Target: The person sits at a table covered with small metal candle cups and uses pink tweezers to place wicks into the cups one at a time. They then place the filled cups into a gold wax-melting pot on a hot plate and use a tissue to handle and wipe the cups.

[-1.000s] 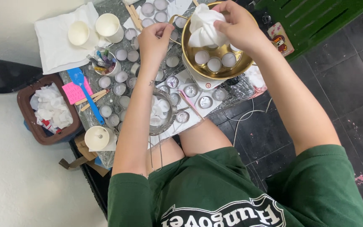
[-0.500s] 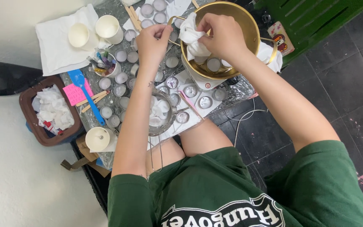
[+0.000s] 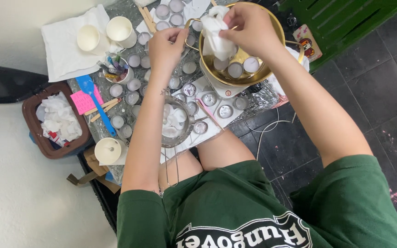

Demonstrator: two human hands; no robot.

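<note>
Nearest the person, at the near edge of the low table, a metal strainer holds white lumps, its wire handle reaching back over the lap. At the near left corner stands a white cup; just off the table's left edge, a brown bin holds crumpled white paper. Small round tealight cups cover the middle of the table, with a blue spatula and a pink note toward the left edge. Farther on, the left hand is closed around the left handle of a brass bowl, which sits at the far right of the table and contains several tealight cups. The right hand is above the bowl, fingers pinched on a white cloth that hangs against the bowl's inner left wall. At the far left corner, two white cups stand on a white paper sheet.
</note>
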